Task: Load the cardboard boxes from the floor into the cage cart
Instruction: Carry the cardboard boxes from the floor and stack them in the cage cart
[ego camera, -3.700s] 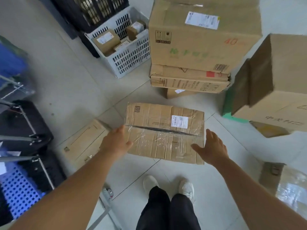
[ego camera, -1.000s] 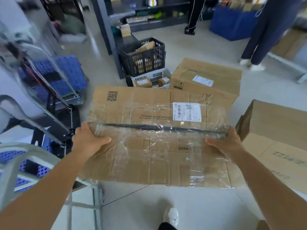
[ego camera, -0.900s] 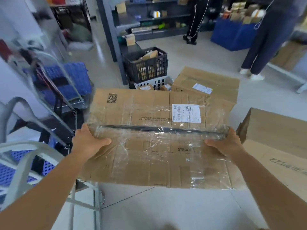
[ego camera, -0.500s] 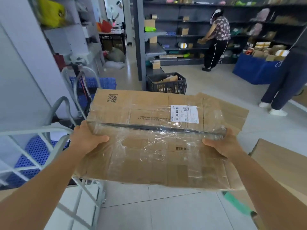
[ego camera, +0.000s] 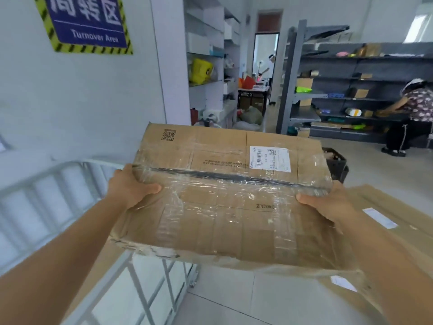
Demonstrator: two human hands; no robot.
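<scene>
I hold a flat, wide cardboard box (ego camera: 225, 202) wrapped in clear tape, with a white label on top, at chest height in front of me. My left hand (ego camera: 131, 187) grips its left edge, thumb on top. My right hand (ego camera: 325, 204) grips its right edge, thumb on top. The white metal cage cart (ego camera: 58, 195) stands at my lower left, its top rail just below and left of the box. Another large cardboard box (ego camera: 384, 221) lies at the right, behind my right arm.
A white wall with a blue "Turnover Area" sign (ego camera: 86, 22) is at the left. Grey shelving (ego camera: 351, 90) lines the back, with a person (ego camera: 410, 113) bending at it. A black crate (ego camera: 335, 165) sits on the floor behind the box.
I picked the box up from the floor with both hands, stood up and turned left toward the cage cart. The view has risen and the cart's rail now sits beside the box.
</scene>
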